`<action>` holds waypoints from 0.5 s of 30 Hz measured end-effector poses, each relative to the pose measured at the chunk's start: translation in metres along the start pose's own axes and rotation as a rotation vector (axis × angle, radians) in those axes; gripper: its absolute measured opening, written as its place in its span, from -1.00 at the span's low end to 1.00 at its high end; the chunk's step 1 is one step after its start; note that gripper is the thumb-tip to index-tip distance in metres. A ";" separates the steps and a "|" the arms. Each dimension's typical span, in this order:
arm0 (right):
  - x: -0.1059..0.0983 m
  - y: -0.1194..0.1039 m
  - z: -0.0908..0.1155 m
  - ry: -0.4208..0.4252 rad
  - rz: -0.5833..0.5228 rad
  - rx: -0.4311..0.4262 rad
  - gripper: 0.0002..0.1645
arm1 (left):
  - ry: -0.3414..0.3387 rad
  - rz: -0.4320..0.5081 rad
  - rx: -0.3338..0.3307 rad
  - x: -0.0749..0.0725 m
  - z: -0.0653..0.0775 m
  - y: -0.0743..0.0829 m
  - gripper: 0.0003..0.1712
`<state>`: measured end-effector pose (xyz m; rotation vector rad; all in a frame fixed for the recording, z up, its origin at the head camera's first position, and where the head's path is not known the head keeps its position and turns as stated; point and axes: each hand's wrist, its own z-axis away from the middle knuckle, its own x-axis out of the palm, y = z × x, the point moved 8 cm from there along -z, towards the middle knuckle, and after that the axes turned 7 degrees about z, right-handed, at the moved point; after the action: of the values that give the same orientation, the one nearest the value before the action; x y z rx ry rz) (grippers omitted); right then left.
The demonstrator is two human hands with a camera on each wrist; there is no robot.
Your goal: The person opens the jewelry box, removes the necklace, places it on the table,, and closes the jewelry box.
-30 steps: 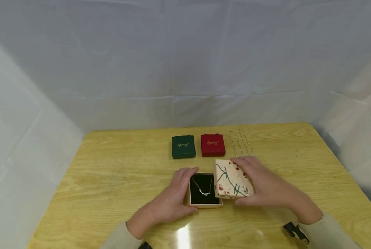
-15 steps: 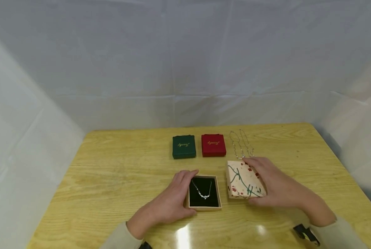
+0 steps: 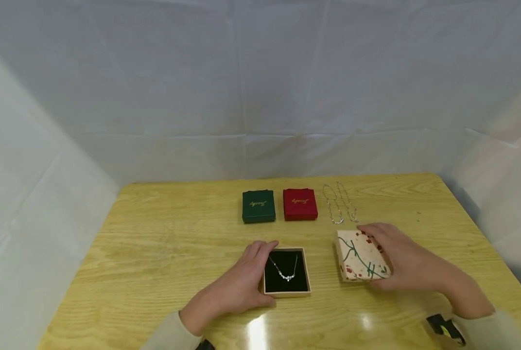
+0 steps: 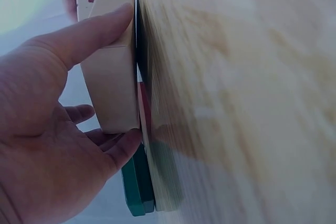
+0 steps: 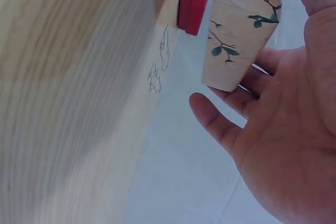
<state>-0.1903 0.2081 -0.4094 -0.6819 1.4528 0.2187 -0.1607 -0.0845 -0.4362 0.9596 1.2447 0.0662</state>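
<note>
On the table stands a cream jewelry box base (image 3: 286,294), with a silver necklace (image 3: 288,278) lying on its dark lining. My left hand (image 3: 241,282) holds the base from its left side, thumb at the near wall and fingers at the far wall; the left wrist view shows that grip on the plain box wall (image 4: 113,90). To the right, my right hand (image 3: 411,260) grips the floral box lid (image 3: 362,256) between thumb and fingers. In the right wrist view the lid (image 5: 239,40) is held off the table, with one finger hanging free of it.
Behind the base sit a green jewelry box (image 3: 258,206) and a red jewelry box (image 3: 300,204), both with lids on. Two silver necklaces (image 3: 340,204) lie on the wooden table (image 3: 168,233) to the right of the red box. A white cloth (image 3: 199,87) hangs behind the table.
My right hand has carried the floral lid rightward, off and away from the base. The base has shifted very slightly toward me, with my left hand staying on it.
</note>
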 end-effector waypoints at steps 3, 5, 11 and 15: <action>-0.001 0.004 0.004 -0.012 0.003 0.005 0.32 | -0.003 0.001 -0.002 0.001 0.000 -0.001 0.42; 0.000 0.007 0.006 -0.023 -0.001 0.009 0.32 | -0.007 0.001 -0.007 0.001 0.000 -0.001 0.42; 0.000 0.016 0.012 -0.039 -0.005 0.005 0.31 | -0.033 0.003 -0.022 0.003 -0.002 -0.001 0.42; 0.001 0.021 0.014 -0.044 0.001 -0.001 0.30 | -0.040 0.004 -0.022 0.004 -0.003 -0.001 0.41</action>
<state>-0.1892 0.2324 -0.4170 -0.6730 1.4108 0.2344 -0.1617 -0.0810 -0.4398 0.9405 1.2027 0.0628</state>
